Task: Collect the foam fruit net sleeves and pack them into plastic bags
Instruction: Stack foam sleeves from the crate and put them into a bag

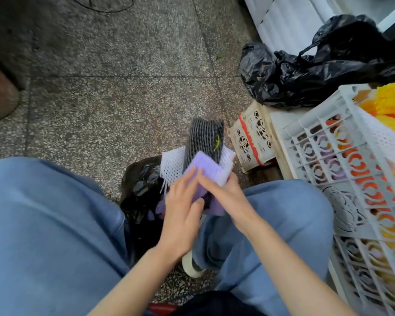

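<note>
Between my knees I hold a stack of foam net sleeves: a black one (204, 139) sticking up, a white one (172, 164) behind it and a purple one (205, 169) in front. My right hand (224, 192) grips the stack from the right side. My left hand (183, 201) lies flat with straight fingers on the purple sleeve. Below the stack a black plastic bag (139, 185) stands open on the floor, with purple sleeves showing inside.
A white plastic crate (328, 137) at the right holds yellow, orange and white sleeves. A smaller cream crate (252, 137) lies beside it. Another black bag (317, 65) sits behind them. My legs in blue jeans flank the bag on the speckled stone floor.
</note>
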Action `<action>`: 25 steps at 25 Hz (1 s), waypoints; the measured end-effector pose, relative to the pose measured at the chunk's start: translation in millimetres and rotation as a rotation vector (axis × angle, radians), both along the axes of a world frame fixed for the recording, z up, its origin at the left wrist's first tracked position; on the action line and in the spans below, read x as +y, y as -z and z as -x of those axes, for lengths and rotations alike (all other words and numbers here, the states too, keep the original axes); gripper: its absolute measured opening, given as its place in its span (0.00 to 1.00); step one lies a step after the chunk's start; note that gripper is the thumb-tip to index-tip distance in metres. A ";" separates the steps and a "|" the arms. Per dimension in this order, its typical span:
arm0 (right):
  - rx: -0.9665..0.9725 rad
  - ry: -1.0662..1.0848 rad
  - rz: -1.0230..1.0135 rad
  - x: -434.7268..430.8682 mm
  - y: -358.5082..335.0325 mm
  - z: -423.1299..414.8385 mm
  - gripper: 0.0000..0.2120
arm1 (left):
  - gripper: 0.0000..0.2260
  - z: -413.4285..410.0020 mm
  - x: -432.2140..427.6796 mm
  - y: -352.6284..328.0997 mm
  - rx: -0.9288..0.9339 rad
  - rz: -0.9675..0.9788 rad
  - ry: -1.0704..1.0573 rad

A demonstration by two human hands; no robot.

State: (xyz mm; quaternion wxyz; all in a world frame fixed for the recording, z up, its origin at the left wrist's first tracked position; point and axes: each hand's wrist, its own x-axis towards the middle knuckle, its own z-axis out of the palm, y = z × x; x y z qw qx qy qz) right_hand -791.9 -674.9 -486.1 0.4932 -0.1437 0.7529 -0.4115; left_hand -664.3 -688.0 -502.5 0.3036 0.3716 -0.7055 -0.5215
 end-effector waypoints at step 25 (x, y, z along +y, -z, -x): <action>0.489 0.101 -0.217 15.7 58.4 52.3 0.37 | 0.18 -25.7 -52.4 117.2 -0.501 -0.027 0.016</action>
